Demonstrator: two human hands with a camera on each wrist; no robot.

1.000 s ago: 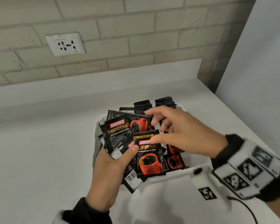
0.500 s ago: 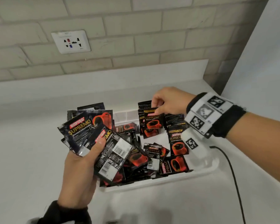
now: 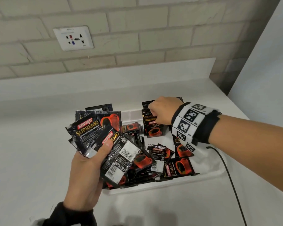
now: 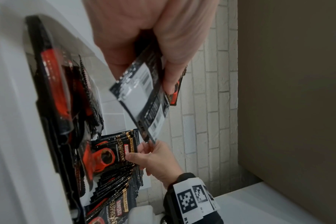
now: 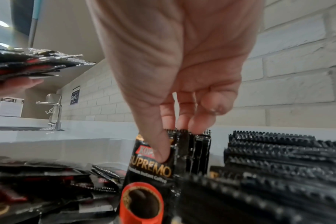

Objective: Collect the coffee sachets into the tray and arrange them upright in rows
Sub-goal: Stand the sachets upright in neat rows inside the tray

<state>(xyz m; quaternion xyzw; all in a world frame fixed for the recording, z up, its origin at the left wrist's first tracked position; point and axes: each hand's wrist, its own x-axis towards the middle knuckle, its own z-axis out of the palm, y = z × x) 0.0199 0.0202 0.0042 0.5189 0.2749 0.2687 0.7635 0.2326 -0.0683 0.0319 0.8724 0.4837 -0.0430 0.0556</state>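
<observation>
A white tray (image 3: 170,182) on the counter holds black-and-red coffee sachets: several lie loose (image 3: 155,158), others stand upright in rows (image 3: 151,126) at the back. My left hand (image 3: 87,170) grips a fanned bunch of sachets (image 3: 101,141) above the tray's left end; the bunch (image 4: 144,97) also shows in the left wrist view. My right hand (image 3: 160,112) reaches to the back row and pinches the top of the front upright sachet (image 5: 150,171), thumb on its face and fingers (image 5: 196,121) behind it. A second upright row (image 5: 278,151) stands to the right.
A brick wall with a white socket (image 3: 73,38) rises behind the counter. A pale panel (image 3: 268,62) closes off the right side. A black cable (image 3: 230,181) trails over the counter right of the tray. A tap (image 5: 56,112) and sink lie far left.
My right hand took a sachet from the left-hand bunch and carried it to the back row, where it now sets it upright. The left hand with its bunch shifted left.
</observation>
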